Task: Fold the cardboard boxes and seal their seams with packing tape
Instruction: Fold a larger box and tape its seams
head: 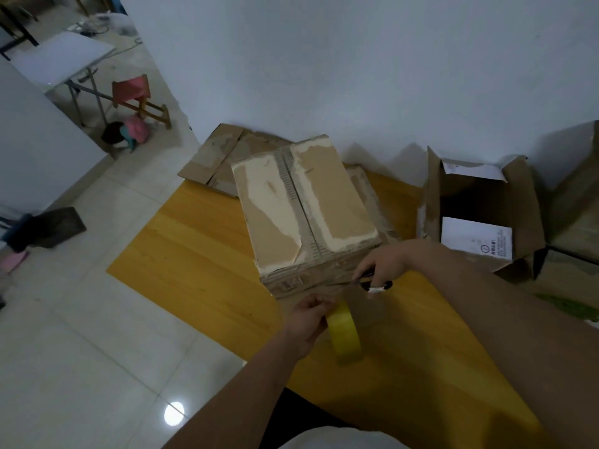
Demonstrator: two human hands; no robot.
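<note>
A folded cardboard box (304,205) stands on the yellow wooden table (201,254), its top flaps shut and meeting along a middle seam. My left hand (308,319) grips a yellow roll of packing tape (345,335) just in front of the box. A strip of tape runs from the roll up the box's near side. My right hand (382,264) grips a dark-handled cutting tool (376,285) at the near lower edge of the box, close to the tape strip.
Flattened cardboard (214,163) lies behind the box against the white wall. An open cardboard box (479,209) with white labels stands at the right. Left of the table is tiled floor with a dark dustpan (58,225), a small red stool (136,95) and a white folding table (61,59).
</note>
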